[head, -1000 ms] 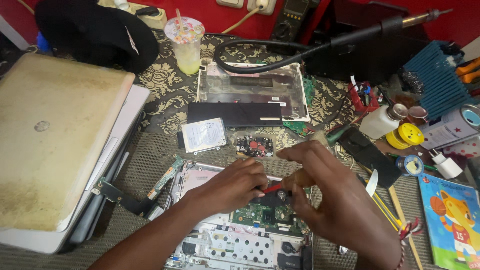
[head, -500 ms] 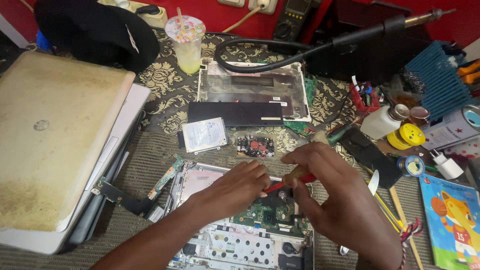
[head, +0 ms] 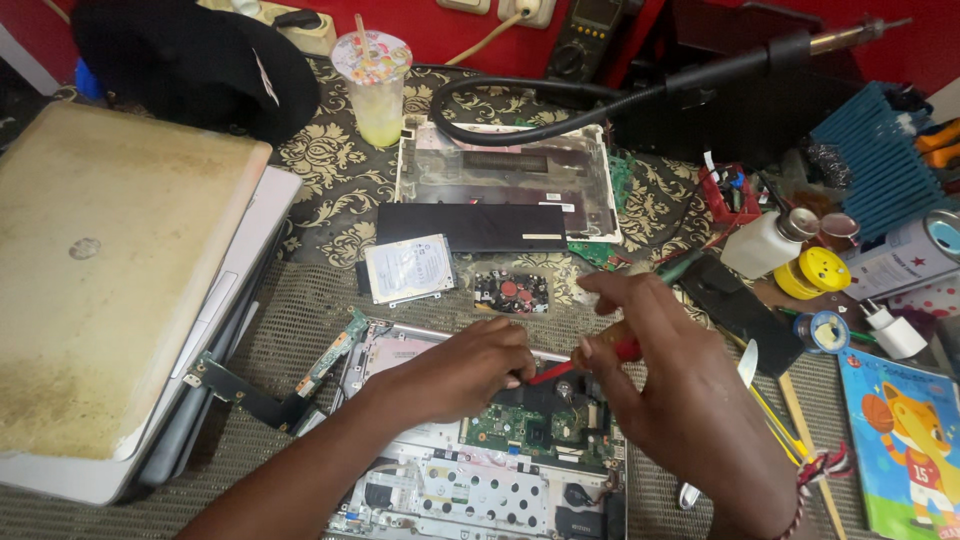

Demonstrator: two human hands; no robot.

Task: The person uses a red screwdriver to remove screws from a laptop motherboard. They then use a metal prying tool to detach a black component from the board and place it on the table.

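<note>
The right hand (head: 690, 400) is clamped around a slim red-handled screwdriver (head: 590, 357), its tip down on the green circuit board (head: 535, 425) inside the opened silver laptop chassis (head: 470, 490). The left hand (head: 455, 375) rests curled on that board, steadying it. Best kept upright, with light, even pressure.

An electronics repair workshop: opened laptops (head: 500, 190), loose circuit boards (head: 512, 292), a multimeter (head: 590, 22), cluttered bench.

A closed, grimy laptop (head: 110, 290) lies far left, an iced drink cup (head: 375, 85) behind, with a black battery (head: 470, 227), hard drive (head: 407, 268) and white squeeze bottle (head: 765, 243).
</note>
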